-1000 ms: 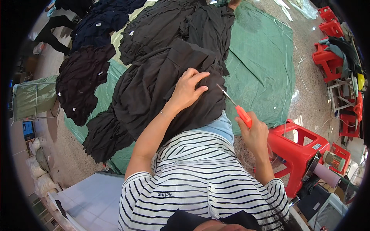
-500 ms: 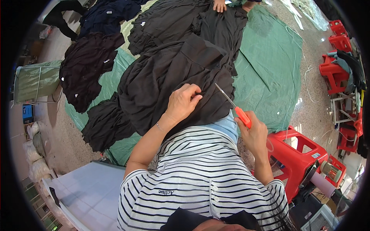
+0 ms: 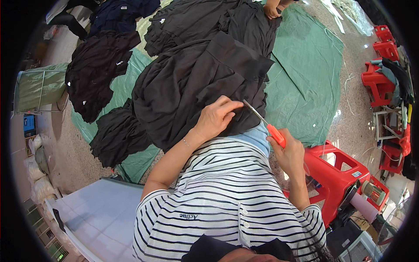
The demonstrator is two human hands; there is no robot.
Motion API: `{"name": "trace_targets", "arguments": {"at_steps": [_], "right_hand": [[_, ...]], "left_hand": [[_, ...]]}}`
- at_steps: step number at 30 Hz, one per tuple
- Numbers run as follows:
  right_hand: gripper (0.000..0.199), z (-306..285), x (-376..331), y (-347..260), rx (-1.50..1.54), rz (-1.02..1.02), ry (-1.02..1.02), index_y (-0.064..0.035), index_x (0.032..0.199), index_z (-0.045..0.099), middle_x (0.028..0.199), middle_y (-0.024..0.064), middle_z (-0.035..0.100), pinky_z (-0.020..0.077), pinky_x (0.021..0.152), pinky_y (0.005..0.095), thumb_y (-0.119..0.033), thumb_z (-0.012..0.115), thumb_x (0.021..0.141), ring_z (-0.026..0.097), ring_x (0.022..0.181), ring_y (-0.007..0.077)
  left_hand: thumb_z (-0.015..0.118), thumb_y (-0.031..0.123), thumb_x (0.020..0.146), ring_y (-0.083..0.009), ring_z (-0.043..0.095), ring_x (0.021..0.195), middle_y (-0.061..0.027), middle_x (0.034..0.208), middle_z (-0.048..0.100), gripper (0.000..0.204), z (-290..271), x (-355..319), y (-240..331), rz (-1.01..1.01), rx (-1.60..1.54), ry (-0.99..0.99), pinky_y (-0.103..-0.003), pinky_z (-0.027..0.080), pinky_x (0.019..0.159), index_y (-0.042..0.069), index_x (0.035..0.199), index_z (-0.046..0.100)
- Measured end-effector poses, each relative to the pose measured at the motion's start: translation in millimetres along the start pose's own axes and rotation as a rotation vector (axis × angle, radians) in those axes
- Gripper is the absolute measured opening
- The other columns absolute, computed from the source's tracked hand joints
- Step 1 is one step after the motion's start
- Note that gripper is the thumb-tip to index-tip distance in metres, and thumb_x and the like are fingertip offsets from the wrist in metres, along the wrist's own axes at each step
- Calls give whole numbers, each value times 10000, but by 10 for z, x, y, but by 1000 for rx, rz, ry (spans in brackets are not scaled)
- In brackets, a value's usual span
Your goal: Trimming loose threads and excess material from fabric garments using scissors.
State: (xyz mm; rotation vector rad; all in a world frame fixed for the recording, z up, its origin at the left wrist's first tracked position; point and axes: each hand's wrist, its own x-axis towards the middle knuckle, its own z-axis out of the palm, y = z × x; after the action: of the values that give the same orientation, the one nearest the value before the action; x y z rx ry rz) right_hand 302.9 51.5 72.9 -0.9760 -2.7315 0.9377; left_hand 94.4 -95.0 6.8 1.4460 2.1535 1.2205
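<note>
Head view: red-handled tool (image 3: 276, 135) within curled right hand (image 3: 290, 153), dark garment (image 3: 183, 87) beneath left hand (image 3: 213, 118), left grip unclear.

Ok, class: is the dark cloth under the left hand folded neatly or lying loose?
Lying loose: the cloth is rumpled in uneven creases, with an irregular outline, beneath the left hand.

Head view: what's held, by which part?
Right hand: slim red-handled metal tool, by the handle. Left hand: over dark fabric garment; grip can't be told.
</note>
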Motion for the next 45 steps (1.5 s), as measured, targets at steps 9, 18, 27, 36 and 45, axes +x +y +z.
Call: {"name": "trace_targets", "arguments": {"at_steps": [9, 18, 27, 36, 45], "right_hand": [[312, -227, -155, -54, -64, 37, -116, -59, 899, 622, 667, 180, 640, 453, 529, 462, -356, 713, 865, 619, 602, 407], [341, -255, -227, -139, -202, -39, -145, -44, 814, 556, 686, 147, 646, 446, 490, 462, -342, 715, 859, 618, 574, 378], [349, -234, -214, -134, -198, -46, -124, -46, 806, 558, 675, 141, 648, 438, 469, 458, -351, 722, 851, 610, 549, 374], [327, -173, -189, -44, -87, 3, -34, -57, 861, 586, 661, 165, 637, 443, 498, 471, -357, 713, 862, 610, 579, 406], [309, -212, -143, 26, -91, 72, 55, -55, 881, 592, 686, 173, 638, 448, 511, 469, -339, 712, 871, 611, 598, 413]], "left_hand": [[709, 26, 795, -228, 655, 715, -85, 893, 616, 184, 72, -3, -127, -27, 6, -123, -307, 529, 646, 47, 978, 692], [699, 1, 759, -176, 660, 702, -96, 831, 654, 149, 157, 13, -125, -142, -147, -60, -271, 541, 652, -14, 899, 649], [715, -6, 742, -197, 659, 676, -114, 808, 655, 168, 166, 8, -125, -214, -229, -29, -292, 531, 634, -14, 890, 635], [737, 43, 771, -173, 656, 658, -103, 796, 667, 156, 67, 121, -56, -214, -173, -98, -284, 522, 611, -15, 884, 646], [694, 46, 790, -286, 627, 780, -75, 854, 576, 184, 101, 637, -112, 218, 211, -167, -376, 518, 652, 88, 966, 663]]}}
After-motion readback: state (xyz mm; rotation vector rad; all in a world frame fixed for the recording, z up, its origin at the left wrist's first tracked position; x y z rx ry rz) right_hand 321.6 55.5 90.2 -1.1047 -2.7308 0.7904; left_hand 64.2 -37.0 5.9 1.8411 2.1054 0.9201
